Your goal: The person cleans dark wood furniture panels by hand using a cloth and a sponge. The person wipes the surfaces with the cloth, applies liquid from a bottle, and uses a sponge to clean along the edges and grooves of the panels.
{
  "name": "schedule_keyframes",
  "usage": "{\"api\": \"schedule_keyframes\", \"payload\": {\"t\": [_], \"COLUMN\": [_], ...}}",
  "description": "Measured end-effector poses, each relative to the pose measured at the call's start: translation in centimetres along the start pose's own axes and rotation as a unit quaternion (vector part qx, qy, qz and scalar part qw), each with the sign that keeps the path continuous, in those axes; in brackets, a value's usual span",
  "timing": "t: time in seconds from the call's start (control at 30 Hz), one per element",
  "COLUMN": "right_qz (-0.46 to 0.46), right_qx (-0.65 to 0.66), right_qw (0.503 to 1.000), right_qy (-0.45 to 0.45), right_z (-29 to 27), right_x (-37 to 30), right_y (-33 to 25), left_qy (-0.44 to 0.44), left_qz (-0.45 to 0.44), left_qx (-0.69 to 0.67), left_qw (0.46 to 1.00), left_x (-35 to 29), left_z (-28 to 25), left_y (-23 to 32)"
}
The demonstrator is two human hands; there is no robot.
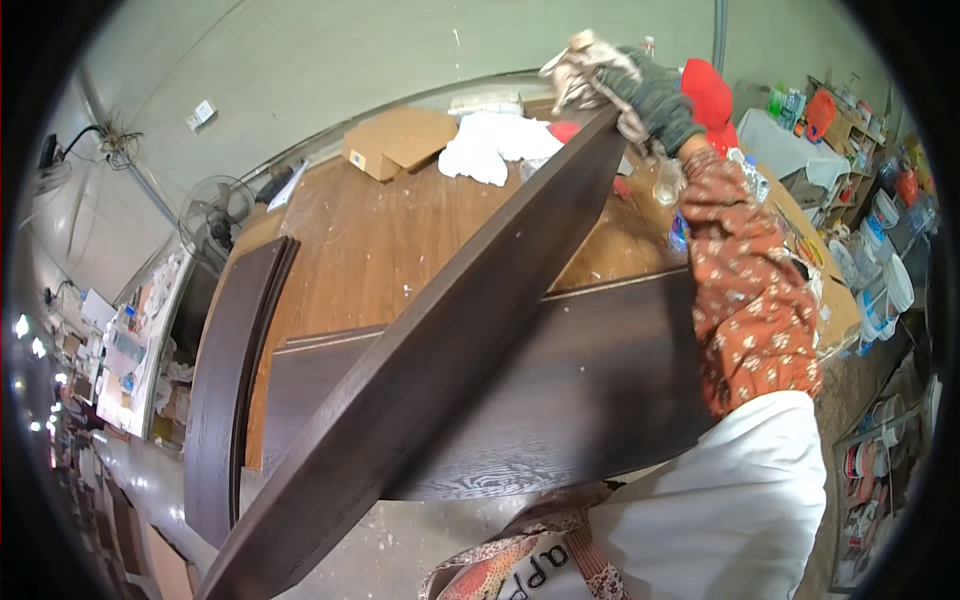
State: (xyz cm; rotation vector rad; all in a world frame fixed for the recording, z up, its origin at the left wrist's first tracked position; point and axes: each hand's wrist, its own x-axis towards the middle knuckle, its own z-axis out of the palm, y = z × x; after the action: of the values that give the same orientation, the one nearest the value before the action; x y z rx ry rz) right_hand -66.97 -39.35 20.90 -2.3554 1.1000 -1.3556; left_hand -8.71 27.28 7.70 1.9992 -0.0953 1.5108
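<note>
My right hand (655, 100), in a dark green glove, reaches far forward to the upper end of a long dark brown board (440, 320). It grips a crumpled beige rag (590, 75) that hangs over that end; motion smears the rag a little and hides the fingertips. The board is tipped up on a narrow edge and runs diagonally from lower left to upper right. Beneath it, a wide dark brown panel (560, 400) lies on the wooden tabletop (350, 250). My left hand is out of view.
More dark boards (225, 390) are stacked along the table's left side. Cardboard (400, 140) and white cloth (495, 145) lie at the far edge. A fan (215, 215) stands at the left; white buckets (885, 285) and a shelf (850, 120) are at the right.
</note>
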Motion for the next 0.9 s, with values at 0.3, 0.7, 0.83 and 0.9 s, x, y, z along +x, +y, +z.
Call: {"api": "schedule_keyframes", "payload": {"t": [0.3, 0.7, 0.83, 0.9], "right_qz": [-0.069, -0.004, -0.009, 0.096], "right_qx": [-0.417, -0.393, -0.514, -0.323], "right_qw": [0.906, 0.911, 0.849, 0.917], "right_qy": [-0.009, 0.125, 0.121, 0.214], "right_z": [-10.6, -10.6, -11.8, -11.2], "right_x": [-7.6, -30.0, -32.4, -32.1], "right_y": [5.0, 6.9, 3.0, 0.3], "left_qy": [-0.103, -0.251, -0.306, -0.322], "left_qz": [0.036, 0.147, 0.220, 0.254], "left_qx": [0.044, 0.129, 0.199, 0.235], "left_qw": [0.993, 0.948, 0.905, 0.881], "left_x": [0.2, -5.2, -9.1, -10.9], "left_z": [0.6, 4.8, 6.0, 6.3], "left_y": [-4.1, -6.9, -7.0, -7.0]}}
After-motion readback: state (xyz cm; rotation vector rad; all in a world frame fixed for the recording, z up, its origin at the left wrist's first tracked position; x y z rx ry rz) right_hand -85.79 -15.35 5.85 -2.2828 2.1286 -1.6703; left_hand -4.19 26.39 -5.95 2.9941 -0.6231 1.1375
